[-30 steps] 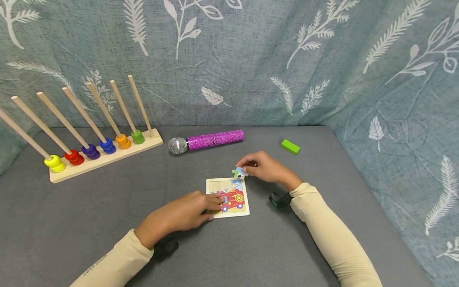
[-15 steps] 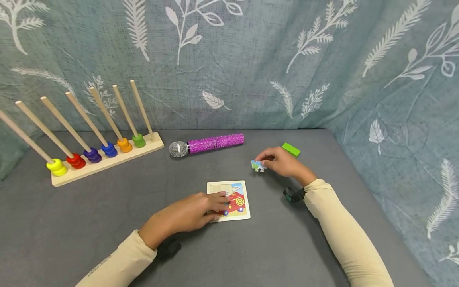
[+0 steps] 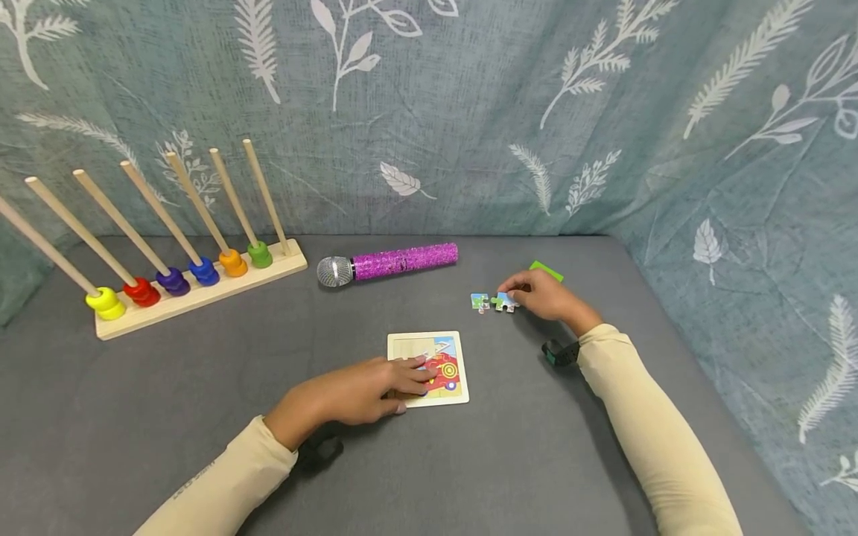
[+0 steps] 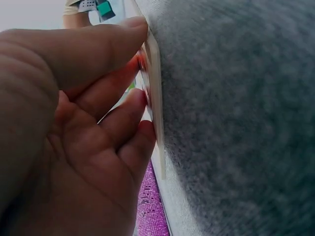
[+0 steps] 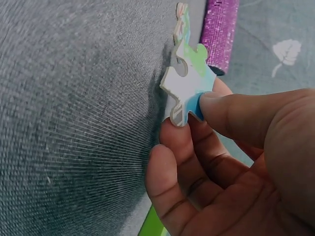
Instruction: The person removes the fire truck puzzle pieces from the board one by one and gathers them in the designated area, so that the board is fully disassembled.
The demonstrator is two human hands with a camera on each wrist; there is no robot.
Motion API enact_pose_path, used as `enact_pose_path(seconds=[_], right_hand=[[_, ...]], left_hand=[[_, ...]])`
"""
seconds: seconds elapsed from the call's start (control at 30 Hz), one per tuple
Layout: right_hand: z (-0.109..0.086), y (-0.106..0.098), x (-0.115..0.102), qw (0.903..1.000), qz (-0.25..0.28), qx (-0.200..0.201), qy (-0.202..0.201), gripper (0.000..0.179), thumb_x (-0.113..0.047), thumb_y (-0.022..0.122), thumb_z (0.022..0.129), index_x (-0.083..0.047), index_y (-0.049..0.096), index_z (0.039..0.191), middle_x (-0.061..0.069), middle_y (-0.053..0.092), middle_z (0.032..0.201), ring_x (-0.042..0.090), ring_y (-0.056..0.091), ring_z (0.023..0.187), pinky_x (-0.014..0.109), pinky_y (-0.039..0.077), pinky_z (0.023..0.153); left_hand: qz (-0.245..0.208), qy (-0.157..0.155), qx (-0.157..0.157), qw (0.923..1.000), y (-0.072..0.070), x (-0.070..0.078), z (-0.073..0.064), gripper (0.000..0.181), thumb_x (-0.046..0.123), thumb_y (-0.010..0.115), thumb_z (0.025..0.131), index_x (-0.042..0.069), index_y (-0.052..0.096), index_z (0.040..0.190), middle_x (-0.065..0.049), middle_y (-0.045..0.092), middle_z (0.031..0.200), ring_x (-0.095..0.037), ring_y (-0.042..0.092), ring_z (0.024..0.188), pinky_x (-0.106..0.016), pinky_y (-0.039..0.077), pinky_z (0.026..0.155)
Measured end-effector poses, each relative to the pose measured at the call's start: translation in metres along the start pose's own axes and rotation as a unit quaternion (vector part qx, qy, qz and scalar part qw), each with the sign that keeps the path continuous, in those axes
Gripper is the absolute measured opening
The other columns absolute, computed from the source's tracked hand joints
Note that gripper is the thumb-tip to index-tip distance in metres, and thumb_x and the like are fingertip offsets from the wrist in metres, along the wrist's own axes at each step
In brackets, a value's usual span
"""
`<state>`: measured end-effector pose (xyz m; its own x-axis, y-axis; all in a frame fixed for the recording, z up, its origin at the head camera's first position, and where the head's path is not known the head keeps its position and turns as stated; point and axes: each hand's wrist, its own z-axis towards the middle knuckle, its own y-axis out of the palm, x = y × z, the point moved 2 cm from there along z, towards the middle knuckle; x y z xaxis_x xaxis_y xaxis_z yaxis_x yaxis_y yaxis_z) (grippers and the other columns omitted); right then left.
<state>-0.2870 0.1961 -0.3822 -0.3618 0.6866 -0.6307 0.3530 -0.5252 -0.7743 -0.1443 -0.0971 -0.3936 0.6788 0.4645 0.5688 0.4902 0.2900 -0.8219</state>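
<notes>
In the head view my left hand [image 3: 369, 388] rests on the left side of a small wooden puzzle tray [image 3: 429, 334], its thumb by the near edge. The left wrist view shows its fairly straight fingers touching the tray, whose rim [image 4: 155, 88] appears edge-on. A red vehicle picture [image 3: 444, 370] fills the tray's right part; bare wood shows at its upper left. Between thumb and fingers, my right hand [image 3: 544, 294] pinches a blue, green and white jigsaw piece [image 5: 194, 81], close over the table. Just left of it lies another jigsaw piece [image 3: 479, 301].
A purple glittery microphone [image 3: 402, 259] lies behind the tray. Behind my right hand is a green block [image 3: 548, 269], partly hidden. At the left stands a wooden peg rack [image 3: 197, 286] with coloured rings. A leaf-patterned cloth [image 3: 469, 112] hangs behind the table.
My right hand has moved away from the tray to the right with jigsaw pieces. One piece now lies on the table, apart from the held one. My left hand has shifted slightly over the tray.
</notes>
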Motion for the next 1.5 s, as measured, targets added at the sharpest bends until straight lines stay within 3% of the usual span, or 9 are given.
enact_pose_path(seconds=[0.27, 0.7, 1.3, 1.5], right_hand=[[0.0046, 0.0021, 0.0022, 0.9998, -0.019, 0.002, -0.002, 0.021, 0.005, 0.054, 0.095, 0.006, 0.070, 0.109, 0.019, 0.068, 0.106, 0.028, 0.061, 0.095, 0.039, 0.048, 0.079], [0.0087, 0.0038, -0.0007, 0.9989, -0.047, -0.002, 0.004, 0.019, 0.005, 0.053, 0.094, 0.008, 0.069, 0.104, 0.018, 0.068, 0.100, 0.029, 0.061, 0.093, 0.041, 0.048, 0.081], [0.0056, 0.0032, 0.0033, 0.9987, -0.049, 0.000, 0.016, 0.018, 0.004, 0.054, 0.093, 0.007, 0.069, 0.104, 0.017, 0.067, 0.100, 0.029, 0.060, 0.092, 0.043, 0.048, 0.081], [0.0077, 0.0041, -0.0015, 0.9977, -0.065, 0.019, 0.003, 0.018, 0.005, 0.056, 0.092, 0.006, 0.069, 0.104, 0.018, 0.067, 0.099, 0.030, 0.060, 0.088, 0.044, 0.048, 0.079]], left_hand=[[-0.023, -0.003, -0.001, 0.9997, 0.0006, -0.0020, -0.0017, 0.040, 0.002, 0.060, 0.093, 0.005, 0.060, 0.133, -0.006, 0.048, 0.145, -0.028, 0.035, 0.139, -0.051, 0.033, 0.107], [-0.023, -0.020, -0.001, 0.9995, 0.0010, -0.0004, -0.0015, 0.040, 0.001, 0.061, 0.093, 0.004, 0.059, 0.133, -0.006, 0.047, 0.146, -0.027, 0.033, 0.140, -0.051, 0.032, 0.108], [-0.018, -0.004, 0.006, 0.9998, 0.0010, 0.0017, -0.0005, 0.040, 0.001, 0.061, 0.093, 0.004, 0.060, 0.133, -0.006, 0.048, 0.145, -0.028, 0.035, 0.139, -0.050, 0.034, 0.107], [-0.021, -0.008, 0.009, 0.9997, 0.0007, 0.0002, -0.0026, 0.040, 0.000, 0.061, 0.092, 0.004, 0.061, 0.132, -0.006, 0.049, 0.144, -0.028, 0.035, 0.139, -0.050, 0.034, 0.107]])
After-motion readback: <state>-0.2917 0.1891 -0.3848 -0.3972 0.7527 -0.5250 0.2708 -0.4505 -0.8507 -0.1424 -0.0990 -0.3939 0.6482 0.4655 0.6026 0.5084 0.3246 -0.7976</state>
